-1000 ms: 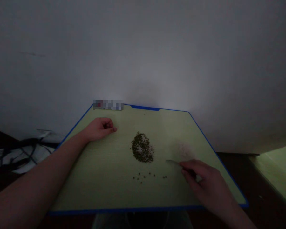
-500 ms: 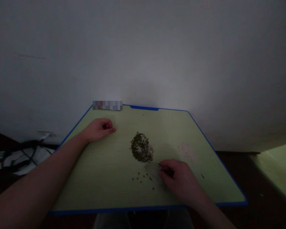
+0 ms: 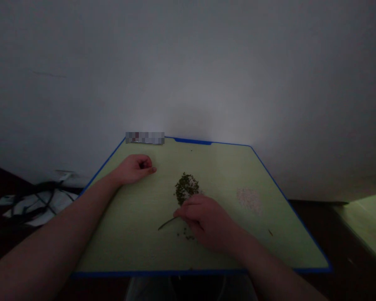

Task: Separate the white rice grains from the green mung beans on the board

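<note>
My right hand (image 3: 208, 219) pinches a thin, clear protractor (image 3: 167, 223), now seen nearly edge-on, just above the table in front of the pile. Behind those fingers lies a heap of green mung beans (image 3: 185, 187) mixed with white rice grains; its near right side is hidden by the hand. Several loose beans (image 3: 189, 237) lie on the near side, below the protractor. To the right is a flat patch of white rice (image 3: 249, 200). My left hand (image 3: 136, 168) rests on the table left of the heap, fingers curled in a loose fist with nothing visible in them.
The pale green table (image 3: 119, 251) has a blue rim and stands against a grey wall. A pixelated flat item (image 3: 145, 138) lies at its far left corner. A small dark sliver (image 3: 270, 232) lies at right. Black cables (image 3: 34, 198) are beyond the left edge.
My right hand has moved left and away from me toward the heap, tilting the protractor from flat to nearly edge-on. Loose beans sit closer together. My left hand stays at rest.
</note>
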The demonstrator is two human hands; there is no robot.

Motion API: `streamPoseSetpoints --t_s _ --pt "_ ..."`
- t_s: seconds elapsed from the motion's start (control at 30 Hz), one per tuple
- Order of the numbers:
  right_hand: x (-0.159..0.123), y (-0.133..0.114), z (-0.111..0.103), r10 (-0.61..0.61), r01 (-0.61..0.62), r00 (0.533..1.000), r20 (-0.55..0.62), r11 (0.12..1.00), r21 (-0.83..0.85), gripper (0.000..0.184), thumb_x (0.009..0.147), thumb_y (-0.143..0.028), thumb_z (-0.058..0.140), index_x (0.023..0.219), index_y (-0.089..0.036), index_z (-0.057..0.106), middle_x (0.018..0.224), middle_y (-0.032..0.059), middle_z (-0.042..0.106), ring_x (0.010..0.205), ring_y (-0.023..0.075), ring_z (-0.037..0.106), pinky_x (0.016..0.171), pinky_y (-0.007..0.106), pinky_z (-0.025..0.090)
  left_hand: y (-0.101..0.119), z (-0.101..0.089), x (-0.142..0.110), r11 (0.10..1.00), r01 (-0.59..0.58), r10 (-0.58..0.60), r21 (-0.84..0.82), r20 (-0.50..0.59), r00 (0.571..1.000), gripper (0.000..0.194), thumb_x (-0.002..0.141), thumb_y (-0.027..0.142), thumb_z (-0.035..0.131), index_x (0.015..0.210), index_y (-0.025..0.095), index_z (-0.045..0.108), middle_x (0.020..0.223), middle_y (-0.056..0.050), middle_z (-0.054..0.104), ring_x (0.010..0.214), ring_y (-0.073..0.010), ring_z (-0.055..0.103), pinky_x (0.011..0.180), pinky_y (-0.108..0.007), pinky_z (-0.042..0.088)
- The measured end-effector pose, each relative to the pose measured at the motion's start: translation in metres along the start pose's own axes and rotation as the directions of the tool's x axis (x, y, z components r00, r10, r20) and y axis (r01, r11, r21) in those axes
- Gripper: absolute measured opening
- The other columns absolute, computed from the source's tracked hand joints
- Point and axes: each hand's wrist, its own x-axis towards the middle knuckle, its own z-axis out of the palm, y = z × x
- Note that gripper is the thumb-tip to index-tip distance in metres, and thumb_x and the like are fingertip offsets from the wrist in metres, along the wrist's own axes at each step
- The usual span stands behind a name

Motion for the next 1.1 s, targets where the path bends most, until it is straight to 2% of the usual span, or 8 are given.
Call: streamPoseSetpoints --t_s 0.07,0.17,0.3,0.5,0.7,1.1 --pt "0.006 -0.001 0.003 -0.027 0.029 0.998 0.055 0.999 -0.029 0.035 0.077 -0.003 0.046 0.100 -0.018 0.067 0.090 0.0044 0.067 0.086 0.0156 0.056 0.082 0.027 0.040 0.001 0.000 0.000 1.000 0.005 -0.005 0.002 -0.001 1.000 0.026 0.069 0.040 0.058 0.062 0.016 0.053 0.056 0.003 0.048 0.053 -0.0101 0.044 0.051 -0.023 0.034" --pt "0.007 -0.001 0.005 0.006 -0.001 0.994 0.109 0.999 -0.044 0.037 0.074 -0.001 0.047 0.099 -0.018 0.068 0.088 0.0045 0.067 0.085 0.0155 0.056 0.079 0.026 0.040 0.000 0.000 0.000 1.000 0.009 -0.009 0.001 0.003 1.000 0.026 0.070 0.040 0.058 0.063 0.016 0.053 0.056 0.003 0.049 0.053 -0.0102 0.044 0.050 -0.023 0.034" --pt "-0.003 0.000 0.002 0.076 -0.073 0.989 0.130 0.997 -0.025 0.037 0.074 -0.001 0.046 0.098 -0.018 0.068 0.090 0.0047 0.067 0.089 0.0155 0.057 0.081 0.026 0.040 -0.001 0.000 0.000 1.000 0.015 -0.015 0.014 0.008 1.000 0.026 0.070 0.041 0.058 0.063 0.016 0.053 0.056 0.003 0.049 0.053 -0.0103 0.045 0.050 -0.023 0.034" --pt "-0.021 0.002 -0.005 0.245 -0.249 0.959 0.141 0.968 0.017 0.033 0.077 -0.005 0.045 0.097 -0.020 0.068 0.094 0.0039 0.068 0.088 0.0154 0.059 0.082 0.027 0.042 -0.003 0.001 0.000 0.999 0.022 -0.022 -0.027 0.018 1.000 0.027 0.070 0.043 0.058 0.064 0.016 0.052 0.056 0.003 0.048 0.053 -0.0097 0.043 0.050 -0.022 0.034" --pt "-0.041 0.000 -0.007 0.308 -0.323 0.935 0.174 0.944 0.063 0.031 0.080 -0.009 0.045 0.098 -0.021 0.067 0.093 0.0026 0.068 0.088 0.0162 0.060 0.081 0.027 0.042 -0.005 0.002 -0.001 0.999 0.008 -0.008 -0.032 0.009 1.000 0.028 0.070 0.044 0.058 0.064 0.016 0.053 0.057 0.003 0.048 0.053 -0.0099 0.044 0.050 -0.022 0.034" --pt "-0.079 0.001 -0.003 0.450 -0.461 0.887 0.105 0.879 0.122 0.027 0.084 -0.016 0.046 0.102 -0.023 0.065 0.101 0.0024 0.066 0.094 0.0165 0.057 0.085 0.030 0.042 0.002 0.000 -0.001 1.000 0.016 -0.016 -0.013 0.016 1.000 0.027 0.070 0.041 0.058 0.062 0.016 0.052 0.056 0.003 0.047 0.053 -0.0092 0.042 0.050 -0.022 0.034"
